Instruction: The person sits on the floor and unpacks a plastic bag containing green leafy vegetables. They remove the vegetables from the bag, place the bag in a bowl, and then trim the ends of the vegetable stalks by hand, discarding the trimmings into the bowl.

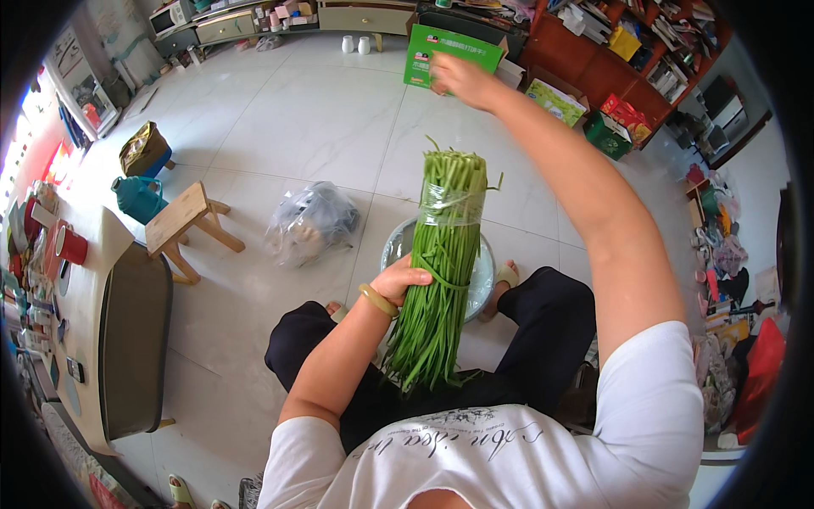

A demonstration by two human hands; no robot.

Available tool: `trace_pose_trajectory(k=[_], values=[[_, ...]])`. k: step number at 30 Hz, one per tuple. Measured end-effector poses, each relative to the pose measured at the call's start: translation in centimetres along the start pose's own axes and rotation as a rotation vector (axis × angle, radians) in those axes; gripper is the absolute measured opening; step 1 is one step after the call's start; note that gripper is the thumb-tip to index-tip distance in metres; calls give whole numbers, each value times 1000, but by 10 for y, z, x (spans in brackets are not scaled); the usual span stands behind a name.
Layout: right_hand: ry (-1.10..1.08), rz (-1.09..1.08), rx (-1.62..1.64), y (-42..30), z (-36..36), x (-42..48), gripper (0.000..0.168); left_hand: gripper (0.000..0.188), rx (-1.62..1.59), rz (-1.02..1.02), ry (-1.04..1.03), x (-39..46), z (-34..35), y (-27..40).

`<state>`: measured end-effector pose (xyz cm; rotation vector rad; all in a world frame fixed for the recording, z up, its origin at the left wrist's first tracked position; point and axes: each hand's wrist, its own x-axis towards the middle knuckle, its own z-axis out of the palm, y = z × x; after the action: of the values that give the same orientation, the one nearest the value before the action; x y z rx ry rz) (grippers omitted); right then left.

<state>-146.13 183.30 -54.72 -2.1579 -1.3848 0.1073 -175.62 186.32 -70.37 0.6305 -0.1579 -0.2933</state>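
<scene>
My left hand [402, 278], with a bangle at the wrist, grips a thick bundle of green garlic chives [439, 305] around its middle. The cut ends point away from me, and the leaf tips hang towards my lap. Clear plastic tape [451, 205] wraps the bundle near the cut ends, and a green tie [439, 278] circles it lower down. Behind the chives, a round basin [481, 280] stands on the floor between my feet, mostly hidden. My right hand [461, 79] is raised far forward, apart from the bundle. Motion blur hides whether its fingers hold anything.
A clear plastic bag with contents [315, 223] lies left of the basin. Further left are a wooden stool [181, 219], a teal thermos jug [137, 197] and a table [95, 331]. A green cardboard box [470, 48] and other boxes stand ahead by the cabinets.
</scene>
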Motion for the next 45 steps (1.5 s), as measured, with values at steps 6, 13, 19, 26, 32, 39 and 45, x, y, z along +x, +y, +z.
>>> trace_pose_trajectory(k=[6,13,19,26,32,39,45], values=[[-236,40,-256,76,-11,-180,32,48,-256,160,119,-5,-22,17],[-248,59,738,-114,-83,-171,42,33,-275,87,378,1,-20,22],[-146,-299,881,-177,-78,-62,32,35,-121,-51,283,6,-8,11],[172,-602,-743,-49,-34,28,27,63,27,-27,-6,5,11,2],[-604,60,-900,55,0,-141,35,61,-120,154,57,-18,-13,13],[-235,509,567,-80,-66,-247,47,40,-215,138,307,-9,-12,25],[-39,-263,958,-181,-124,-173,37,36,-230,53,301,7,-9,14]])
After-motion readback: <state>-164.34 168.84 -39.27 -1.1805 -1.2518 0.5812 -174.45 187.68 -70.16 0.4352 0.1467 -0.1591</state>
